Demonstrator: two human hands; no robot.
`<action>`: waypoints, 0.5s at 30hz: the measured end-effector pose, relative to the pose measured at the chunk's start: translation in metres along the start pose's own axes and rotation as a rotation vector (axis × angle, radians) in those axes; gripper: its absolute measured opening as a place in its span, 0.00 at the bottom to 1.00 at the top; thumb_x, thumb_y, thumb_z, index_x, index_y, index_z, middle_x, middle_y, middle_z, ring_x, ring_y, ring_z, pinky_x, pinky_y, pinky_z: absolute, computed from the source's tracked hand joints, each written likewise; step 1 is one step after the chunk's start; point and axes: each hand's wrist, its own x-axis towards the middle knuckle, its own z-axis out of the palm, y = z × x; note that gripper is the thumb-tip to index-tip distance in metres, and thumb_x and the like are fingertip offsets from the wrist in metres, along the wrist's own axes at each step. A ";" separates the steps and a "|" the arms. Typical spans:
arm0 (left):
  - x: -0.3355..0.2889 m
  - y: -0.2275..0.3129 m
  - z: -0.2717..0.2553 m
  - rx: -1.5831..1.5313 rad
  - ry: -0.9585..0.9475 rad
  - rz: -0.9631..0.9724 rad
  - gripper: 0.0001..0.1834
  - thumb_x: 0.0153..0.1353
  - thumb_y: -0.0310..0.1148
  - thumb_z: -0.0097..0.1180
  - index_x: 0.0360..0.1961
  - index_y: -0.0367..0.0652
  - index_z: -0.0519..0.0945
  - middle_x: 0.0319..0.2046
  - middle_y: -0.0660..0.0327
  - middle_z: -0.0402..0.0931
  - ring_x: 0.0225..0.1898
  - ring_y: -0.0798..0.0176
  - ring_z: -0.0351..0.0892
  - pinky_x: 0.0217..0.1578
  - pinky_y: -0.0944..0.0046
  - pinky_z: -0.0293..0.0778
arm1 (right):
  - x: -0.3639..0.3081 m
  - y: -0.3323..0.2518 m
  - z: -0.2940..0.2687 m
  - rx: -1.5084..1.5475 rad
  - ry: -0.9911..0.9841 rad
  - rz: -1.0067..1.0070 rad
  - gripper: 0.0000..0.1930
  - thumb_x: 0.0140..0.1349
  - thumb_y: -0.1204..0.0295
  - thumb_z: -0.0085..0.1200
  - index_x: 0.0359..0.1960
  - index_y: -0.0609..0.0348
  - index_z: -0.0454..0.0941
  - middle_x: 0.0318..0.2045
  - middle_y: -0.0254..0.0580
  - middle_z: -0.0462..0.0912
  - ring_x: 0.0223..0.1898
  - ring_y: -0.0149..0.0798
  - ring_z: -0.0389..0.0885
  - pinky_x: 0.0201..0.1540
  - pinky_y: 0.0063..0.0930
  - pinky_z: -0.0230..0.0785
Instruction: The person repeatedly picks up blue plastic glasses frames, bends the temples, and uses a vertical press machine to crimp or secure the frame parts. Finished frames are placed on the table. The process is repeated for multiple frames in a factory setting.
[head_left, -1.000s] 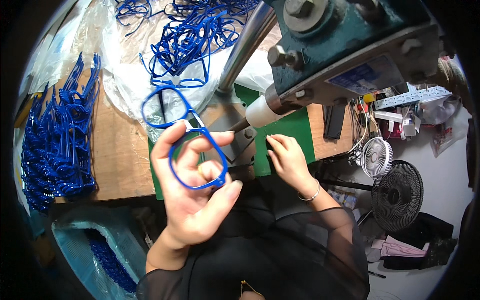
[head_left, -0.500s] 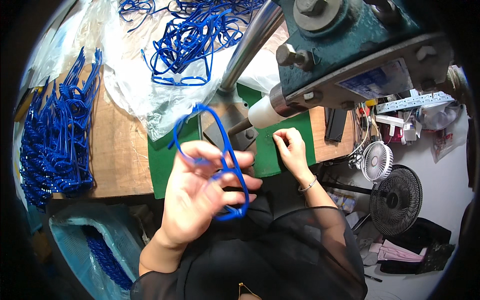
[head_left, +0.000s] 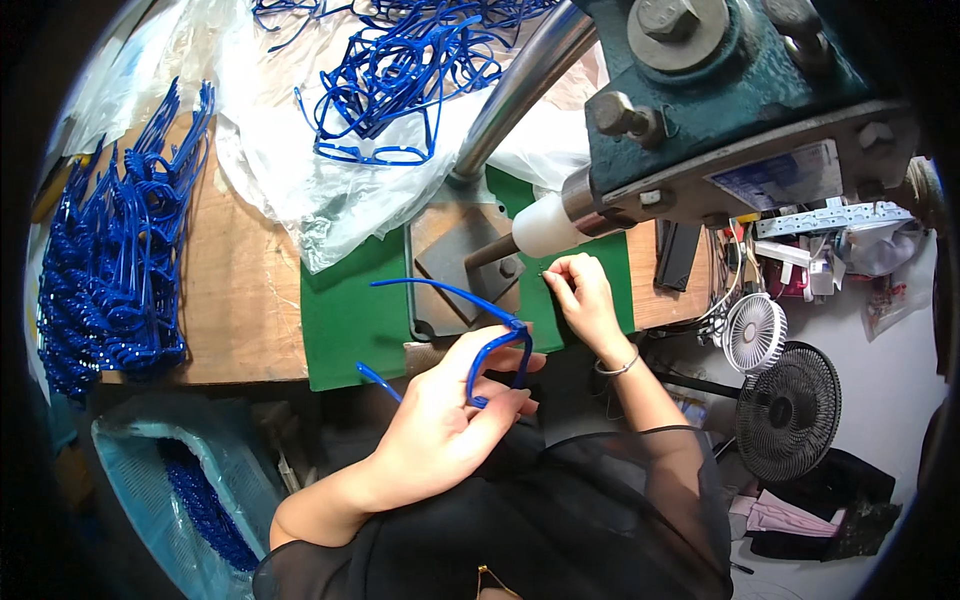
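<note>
Blue glasses frame (head_left: 484,351) in the left hand (head_left: 438,412) — right hand (head_left: 588,298) over the green mat (head_left: 345,335)

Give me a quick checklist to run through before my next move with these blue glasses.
1. Blue glasses frame held in the left hand: ok.
2. Both temples of that frame unfolded: ok, both stick out toward the left.
3. Lenses fitted in the rims: cannot tell at this angle.
4. Right hand apart from the metal rod: ok.
5. Right fingertips empty: cannot tell, their grip is too small to read.
6. Loose pile of blue frames kept on the plastic sheet: ok.
</note>
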 end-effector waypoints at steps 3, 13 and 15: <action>-0.002 0.002 -0.004 0.017 -0.023 -0.031 0.24 0.56 0.18 0.43 0.55 0.36 0.59 0.44 0.50 0.70 0.35 0.64 0.77 0.36 0.70 0.72 | 0.007 -0.032 -0.023 0.319 -0.077 0.212 0.05 0.55 0.75 0.51 0.27 0.63 0.70 0.23 0.39 0.69 0.25 0.32 0.68 0.30 0.23 0.63; -0.022 0.011 -0.008 -0.101 -0.089 -0.170 0.23 0.57 0.20 0.45 0.54 0.38 0.56 0.44 0.51 0.68 0.35 0.65 0.76 0.36 0.69 0.74 | 0.027 -0.140 -0.062 0.475 -0.186 -0.517 0.07 0.45 0.79 0.59 0.26 0.58 0.74 0.25 0.36 0.75 0.27 0.38 0.72 0.29 0.25 0.65; -0.023 0.013 -0.008 -0.086 -0.094 -0.165 0.23 0.57 0.21 0.45 0.54 0.37 0.55 0.44 0.51 0.68 0.35 0.65 0.76 0.36 0.70 0.73 | 0.029 -0.140 -0.061 0.476 -0.177 -0.541 0.07 0.45 0.78 0.60 0.26 0.58 0.75 0.24 0.36 0.75 0.27 0.37 0.72 0.28 0.24 0.65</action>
